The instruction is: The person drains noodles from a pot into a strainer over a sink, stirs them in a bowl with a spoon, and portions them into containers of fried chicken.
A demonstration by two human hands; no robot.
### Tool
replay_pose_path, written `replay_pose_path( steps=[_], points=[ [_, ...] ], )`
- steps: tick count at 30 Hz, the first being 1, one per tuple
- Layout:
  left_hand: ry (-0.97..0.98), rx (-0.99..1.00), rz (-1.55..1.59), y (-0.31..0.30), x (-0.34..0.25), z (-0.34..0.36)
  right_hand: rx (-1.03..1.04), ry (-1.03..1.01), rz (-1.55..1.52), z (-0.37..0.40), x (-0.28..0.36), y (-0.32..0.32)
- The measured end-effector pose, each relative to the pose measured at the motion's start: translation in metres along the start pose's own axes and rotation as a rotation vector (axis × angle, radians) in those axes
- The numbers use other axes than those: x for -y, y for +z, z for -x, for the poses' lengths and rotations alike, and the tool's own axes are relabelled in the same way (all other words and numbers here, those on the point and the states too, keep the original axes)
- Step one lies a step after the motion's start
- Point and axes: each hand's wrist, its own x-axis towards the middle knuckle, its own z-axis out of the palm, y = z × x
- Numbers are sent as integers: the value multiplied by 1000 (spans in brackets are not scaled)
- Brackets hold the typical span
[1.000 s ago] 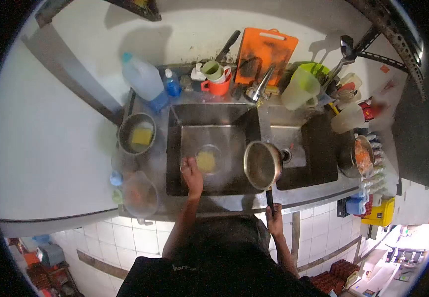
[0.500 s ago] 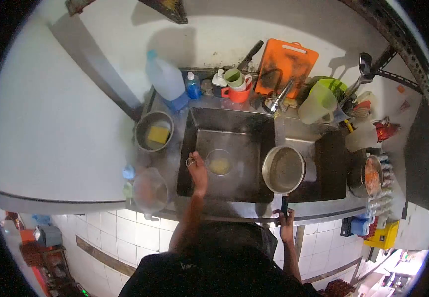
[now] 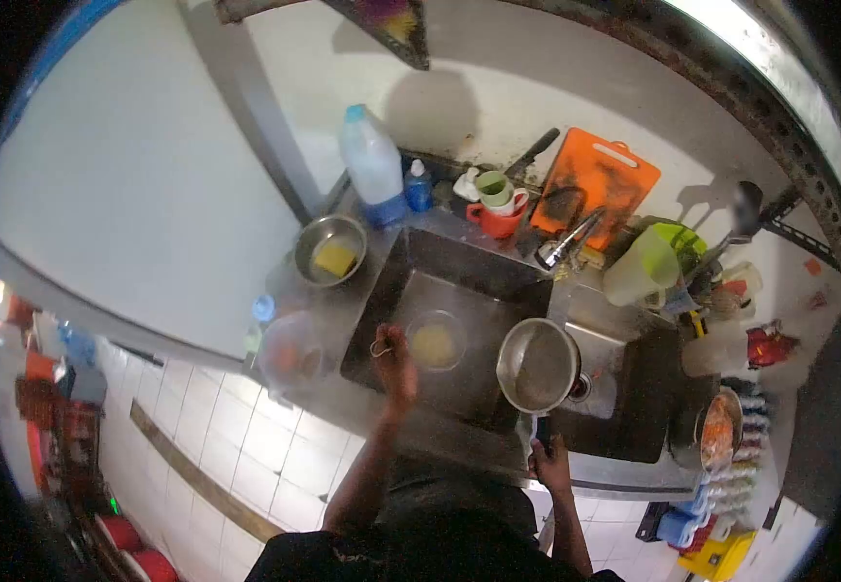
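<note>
My left hand (image 3: 396, 369) is over the left side of the large sink basin, its fingers closed on what looks like the looped handle of a wire strainer. The strainer's round bowl (image 3: 435, 341) shows beside the hand with something pale yellow in it; its mesh is hard to make out. My right hand (image 3: 552, 464) grips the black handle of a metal saucepan (image 3: 537, 364). The pan is over the divider between the two basins, and its inside looks greyish. A drain (image 3: 581, 388) shows just right of the pan.
Left of the sink stand a metal bowl (image 3: 331, 250) with a yellow sponge and a clear plastic jug (image 3: 291, 354). Behind are a large bottle (image 3: 372, 160), stacked cups (image 3: 496, 206), the faucet (image 3: 571, 241) and an orange cutting board (image 3: 595, 184). A pot (image 3: 721, 427) stands at right.
The whole view has tilted. The saucepan has shifted a little left over the divider, and the right basin's drain now shows. My left hand stays near the strainer bowl.
</note>
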Motion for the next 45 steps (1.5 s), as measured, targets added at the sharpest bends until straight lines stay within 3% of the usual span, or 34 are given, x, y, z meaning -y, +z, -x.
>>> replay_pose_path(
  steps=[2,4,6,7,8,10,11,12,13,15,19,21,22,23,24,27,28,31,32,34,36,38,39,40,41,43,44,45],
  points=[
    [74,-118,-114,4,3,-7,36,-61,-39,-5,-27,8],
    [129,-228,-218,9,-2,13,107,105,-118,-7,-120,29],
    [-29,-131,188,14,-22,30,143,-3,-75,-21,-88,13],
    [-32,-140,182,11,-25,37,185,-82,-20,-12,-46,-7],
    [-44,-123,89,1,-25,56,235,189,-301,-14,91,-56],
    [-32,-112,-60,-1,-29,65,279,284,-274,-17,178,-93],
    [2,-102,-131,1,-33,50,289,371,-283,-30,193,-97],
    [-2,-92,-221,-5,-36,59,277,359,-321,-25,123,-85],
    [2,-120,-225,-6,-39,59,298,339,-317,-35,107,-82],
    [-88,-190,-37,-12,-39,86,400,275,-287,-35,86,-86],
    [-134,-217,265,1,-28,55,381,268,-292,-59,87,-89],
    [-123,-217,-458,-13,20,56,414,301,-273,-43,69,-95],
    [-129,-219,-460,-14,3,71,552,307,-220,-45,53,-96],
    [-95,-163,-298,-9,-35,66,655,272,-185,-71,50,-84],
    [-70,-96,-141,-4,-58,57,445,346,-436,-60,110,-92],
    [93,-236,-121,-6,-37,50,518,278,-263,-58,138,-91],
    [79,-249,-119,-8,-42,57,529,280,-247,-53,129,-92],
    [-268,-87,-288,-13,-82,42,433,272,-308,-56,111,-71],
    [-273,-97,-285,-14,-54,31,483,318,-399,-57,111,-69],
    [470,-264,-598,-16,29,22,545,385,-462,-48,79,-56],
    [488,-273,-643,-15,-7,14,319,-230,24,-42,-4,-26],
    [509,-277,-687,-24,-59,30,370,-292,84,-34,45,-38],
    [183,-259,-422,-33,-87,37,403,-367,124,-35,70,-38],
    [-145,-230,-149,-45,-109,47,377,-389,320,-33,39,-18],
    [-150,-239,-141,-58,-126,61,381,-396,331,-30,72,-19],
    [-112,-244,292,-89,-144,98,772,343,-340,-17,185,-17],
    [-112,-248,293,-103,-141,116,774,341,-337,-9,164,4],
    [-40,-249,266,-120,-135,132,759,-55,-244,-5,128,41]
  ],
)
